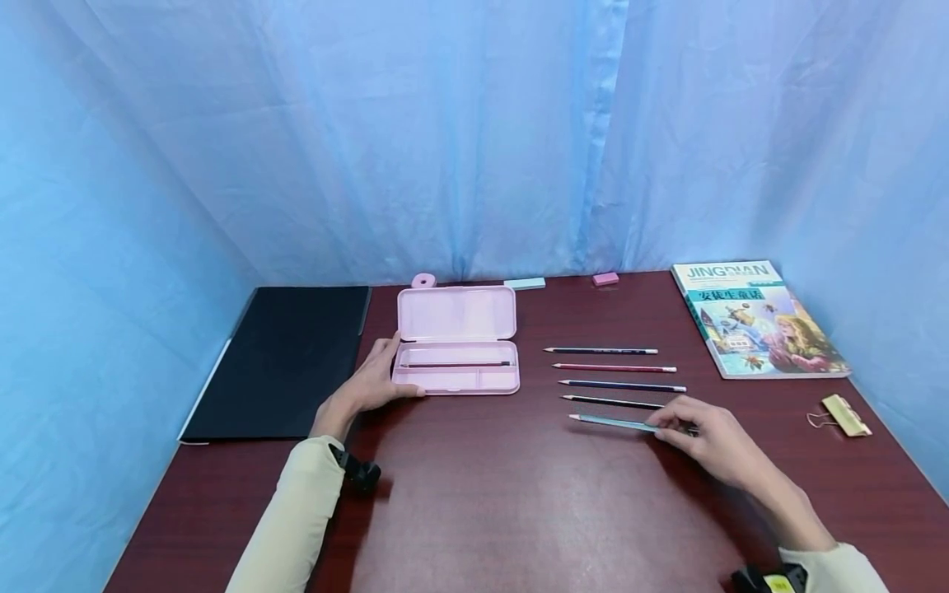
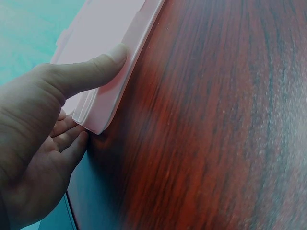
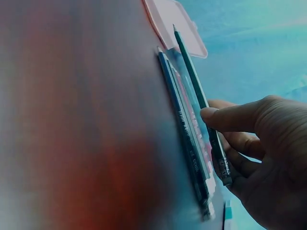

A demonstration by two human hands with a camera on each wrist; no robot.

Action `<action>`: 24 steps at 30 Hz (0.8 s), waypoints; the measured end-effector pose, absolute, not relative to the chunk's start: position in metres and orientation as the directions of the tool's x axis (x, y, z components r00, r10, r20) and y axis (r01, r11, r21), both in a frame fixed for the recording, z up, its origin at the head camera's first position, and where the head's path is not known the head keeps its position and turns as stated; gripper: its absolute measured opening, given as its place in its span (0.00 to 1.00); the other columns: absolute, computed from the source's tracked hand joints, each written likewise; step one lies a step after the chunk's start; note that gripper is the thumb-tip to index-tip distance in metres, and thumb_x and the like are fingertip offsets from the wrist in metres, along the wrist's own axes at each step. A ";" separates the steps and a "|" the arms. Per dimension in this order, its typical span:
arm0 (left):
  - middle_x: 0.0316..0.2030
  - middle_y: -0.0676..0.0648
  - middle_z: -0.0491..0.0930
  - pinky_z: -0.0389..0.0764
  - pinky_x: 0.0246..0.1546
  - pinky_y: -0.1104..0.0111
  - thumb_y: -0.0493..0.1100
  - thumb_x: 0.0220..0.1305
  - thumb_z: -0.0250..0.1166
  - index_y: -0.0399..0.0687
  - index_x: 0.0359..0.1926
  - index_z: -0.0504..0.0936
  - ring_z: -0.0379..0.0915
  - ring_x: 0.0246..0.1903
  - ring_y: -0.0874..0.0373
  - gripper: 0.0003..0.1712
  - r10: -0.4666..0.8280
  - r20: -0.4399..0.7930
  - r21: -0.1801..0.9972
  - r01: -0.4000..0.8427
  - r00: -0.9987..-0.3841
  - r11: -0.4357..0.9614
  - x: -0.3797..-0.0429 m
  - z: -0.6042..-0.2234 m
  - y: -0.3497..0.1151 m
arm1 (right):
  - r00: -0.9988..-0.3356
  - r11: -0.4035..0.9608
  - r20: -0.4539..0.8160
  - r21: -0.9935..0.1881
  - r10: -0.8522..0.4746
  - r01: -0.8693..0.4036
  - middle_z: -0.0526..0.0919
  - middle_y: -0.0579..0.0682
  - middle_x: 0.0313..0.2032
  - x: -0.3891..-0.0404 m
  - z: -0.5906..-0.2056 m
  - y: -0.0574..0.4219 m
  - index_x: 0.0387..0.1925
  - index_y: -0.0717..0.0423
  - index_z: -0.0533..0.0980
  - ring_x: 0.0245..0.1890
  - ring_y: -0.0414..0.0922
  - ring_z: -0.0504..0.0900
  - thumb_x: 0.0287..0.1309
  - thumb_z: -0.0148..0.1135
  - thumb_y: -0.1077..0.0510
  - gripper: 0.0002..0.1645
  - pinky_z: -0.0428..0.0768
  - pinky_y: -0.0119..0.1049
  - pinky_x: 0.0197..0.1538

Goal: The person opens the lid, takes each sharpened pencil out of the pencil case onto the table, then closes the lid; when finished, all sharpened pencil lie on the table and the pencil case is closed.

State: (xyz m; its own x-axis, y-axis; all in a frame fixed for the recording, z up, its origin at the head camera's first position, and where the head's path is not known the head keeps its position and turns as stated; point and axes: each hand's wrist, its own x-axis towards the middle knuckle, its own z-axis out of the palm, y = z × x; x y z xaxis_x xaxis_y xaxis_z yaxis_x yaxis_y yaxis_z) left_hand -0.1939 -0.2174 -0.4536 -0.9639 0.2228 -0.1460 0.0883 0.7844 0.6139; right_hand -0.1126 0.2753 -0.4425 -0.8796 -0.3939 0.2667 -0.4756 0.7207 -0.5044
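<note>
A pink pencil case (image 1: 456, 380) lies with its lid (image 1: 456, 313) folded back, and one dark red pencil (image 1: 455, 364) rests inside it. At the case's left end, my left hand (image 1: 373, 381) holds the corner, thumb (image 2: 108, 64) over the front wall and fingers against the side. My right hand (image 1: 704, 435) pinches a green pencil (image 3: 192, 76) near its eraser end between thumb and fingers; its tip points left. Behind it, roughly parallel, lie a black pencil (image 1: 608, 401), a blue pencil (image 1: 619, 385), a red pencil (image 1: 615, 367) and a navy pencil (image 1: 604, 351).
A black folder (image 1: 285, 362) lies at the left. Along the back sit a pink ring-shaped item (image 1: 423, 281), a light blue block (image 1: 525, 283) and a pink eraser (image 1: 605, 279). At the right are a book (image 1: 764, 321) and a yellow binder clip (image 1: 845, 415). Blue curtains (image 1: 445, 140) enclose the table.
</note>
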 end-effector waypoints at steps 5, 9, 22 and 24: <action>0.64 0.43 0.51 0.57 0.62 0.53 0.62 0.43 0.71 0.50 0.73 0.37 0.52 0.62 0.50 0.66 0.220 -0.137 0.616 0.090 -0.966 0.783 -0.193 -0.453 -0.218 | -0.875 0.714 0.303 -0.507 -0.377 -0.483 0.76 0.34 0.29 -0.097 -0.453 0.283 0.33 0.41 0.80 0.28 0.30 0.71 0.44 0.70 0.66 0.17 0.68 0.24 0.31; 0.64 0.43 0.51 0.57 0.62 0.53 0.62 0.43 0.71 0.50 0.72 0.37 0.52 0.62 0.50 0.66 0.218 -0.137 0.617 0.089 -0.966 0.782 -0.192 -0.453 -0.218 | -0.876 0.710 0.307 -0.514 -0.372 -0.482 0.77 0.35 0.31 -0.093 -0.459 0.286 0.33 0.40 0.81 0.28 0.30 0.72 0.43 0.70 0.66 0.17 0.68 0.22 0.32; 0.63 0.44 0.52 0.57 0.62 0.52 0.63 0.43 0.71 0.51 0.73 0.38 0.52 0.61 0.50 0.66 0.224 -0.135 0.614 0.096 -0.965 0.784 -0.193 -0.453 -0.218 | -0.869 0.729 0.339 -0.478 -0.361 -0.490 0.78 0.34 0.33 -0.092 -0.465 0.288 0.32 0.40 0.81 0.30 0.31 0.75 0.41 0.71 0.66 0.18 0.68 0.21 0.35; 0.63 0.44 0.51 0.57 0.62 0.52 0.63 0.43 0.71 0.50 0.73 0.38 0.52 0.61 0.50 0.67 0.225 -0.136 0.616 0.096 -0.965 0.782 -0.194 -0.453 -0.218 | -0.869 0.735 0.342 -0.471 -0.359 -0.489 0.78 0.34 0.33 -0.091 -0.464 0.288 0.32 0.40 0.81 0.30 0.31 0.75 0.41 0.71 0.66 0.18 0.67 0.21 0.35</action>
State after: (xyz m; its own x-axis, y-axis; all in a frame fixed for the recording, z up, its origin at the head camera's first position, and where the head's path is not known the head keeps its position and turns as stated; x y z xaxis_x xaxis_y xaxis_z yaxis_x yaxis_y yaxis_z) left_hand -0.1936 -0.2180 -0.4529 -0.9649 0.2250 -0.1355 0.0958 0.7820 0.6159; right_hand -0.0913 0.2878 -0.4642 -0.8685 -0.3586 0.3421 -0.4887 0.7346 -0.4707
